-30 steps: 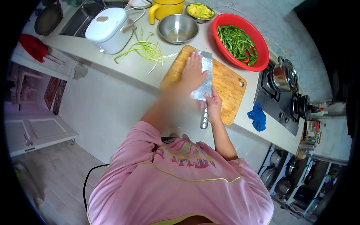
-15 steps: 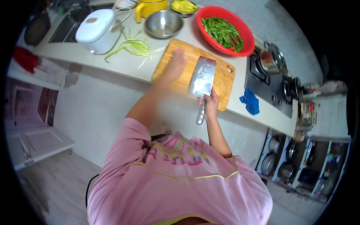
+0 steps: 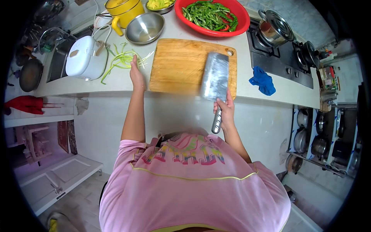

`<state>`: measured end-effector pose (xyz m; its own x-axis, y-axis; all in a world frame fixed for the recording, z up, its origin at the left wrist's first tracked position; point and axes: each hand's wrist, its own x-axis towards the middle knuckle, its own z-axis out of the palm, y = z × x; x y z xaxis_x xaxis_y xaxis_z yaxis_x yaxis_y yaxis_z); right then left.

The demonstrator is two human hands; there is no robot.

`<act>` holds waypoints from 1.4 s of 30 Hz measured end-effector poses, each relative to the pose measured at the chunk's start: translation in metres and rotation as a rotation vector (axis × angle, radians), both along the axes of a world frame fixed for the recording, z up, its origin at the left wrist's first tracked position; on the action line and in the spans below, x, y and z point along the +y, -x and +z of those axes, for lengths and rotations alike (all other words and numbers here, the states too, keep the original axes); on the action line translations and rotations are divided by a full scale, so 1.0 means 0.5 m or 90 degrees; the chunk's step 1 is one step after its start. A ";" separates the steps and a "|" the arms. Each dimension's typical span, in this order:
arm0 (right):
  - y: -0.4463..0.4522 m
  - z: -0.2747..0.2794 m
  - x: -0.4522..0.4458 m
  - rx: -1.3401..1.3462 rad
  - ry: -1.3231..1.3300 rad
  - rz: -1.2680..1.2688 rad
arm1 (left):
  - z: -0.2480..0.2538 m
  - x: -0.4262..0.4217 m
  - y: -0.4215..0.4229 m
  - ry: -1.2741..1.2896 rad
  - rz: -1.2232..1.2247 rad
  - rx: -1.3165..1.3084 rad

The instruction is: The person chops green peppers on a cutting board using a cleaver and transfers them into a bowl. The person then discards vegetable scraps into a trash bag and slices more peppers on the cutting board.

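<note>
My right hand [image 3: 227, 110] is wrapped round the metal handle of a cleaver [image 3: 217, 77], whose broad blade lies over the right part of the wooden cutting board [image 3: 177, 65]. My left hand [image 3: 137, 76] is turned edge-on at the counter, just left of the board, with its fingers stretched out. Its fingertips are beside a loose bunch of thin green stalks [image 3: 123, 58], some with pale ends. Whether the fingertips touch the stalks I cannot tell.
Behind the board stand a steel bowl [image 3: 145, 29], a yellow pot [image 3: 125, 13] and a red basin [image 3: 243, 25] of cut green peppers [image 3: 206, 15]. A white appliance [image 3: 83, 58] stands left. Right are a blue cloth [image 3: 262, 80] and a stove [image 3: 278, 58] with a steel pot [image 3: 274, 29].
My left hand has moved left, off the cutting board to beside the green stalks. My right hand still holds the cleaver over the board. The whole view has shifted.
</note>
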<state>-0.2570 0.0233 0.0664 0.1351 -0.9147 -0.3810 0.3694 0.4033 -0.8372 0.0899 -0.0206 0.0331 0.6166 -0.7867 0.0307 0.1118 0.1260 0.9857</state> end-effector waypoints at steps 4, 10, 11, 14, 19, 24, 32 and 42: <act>-0.148 0.009 -0.004 0.130 0.168 0.094 | 0.004 -0.006 -0.016 0.013 0.002 0.003; -0.329 0.014 -0.006 0.334 0.209 0.267 | 0.036 -0.002 -0.055 -0.008 -0.053 0.034; -0.345 0.003 -0.005 0.346 0.223 0.265 | 0.040 0.005 -0.066 -0.009 -0.073 0.018; -0.336 -0.018 -0.014 0.301 0.169 0.189 | 0.044 0.021 -0.092 -0.007 -0.124 -0.012; -0.249 -0.031 -0.039 0.365 0.202 0.081 | 0.037 0.015 -0.109 0.011 -0.163 -0.027; -0.175 -0.005 -0.027 0.303 0.155 0.060 | 0.016 -0.011 -0.085 -0.004 -0.220 -0.076; -0.115 -0.035 0.094 0.054 0.073 -0.209 | -0.011 -0.067 -0.019 -0.034 -0.323 -0.244; -0.175 -0.075 0.180 -0.061 -0.017 -0.236 | -0.035 -0.210 0.047 -0.067 -0.464 -0.581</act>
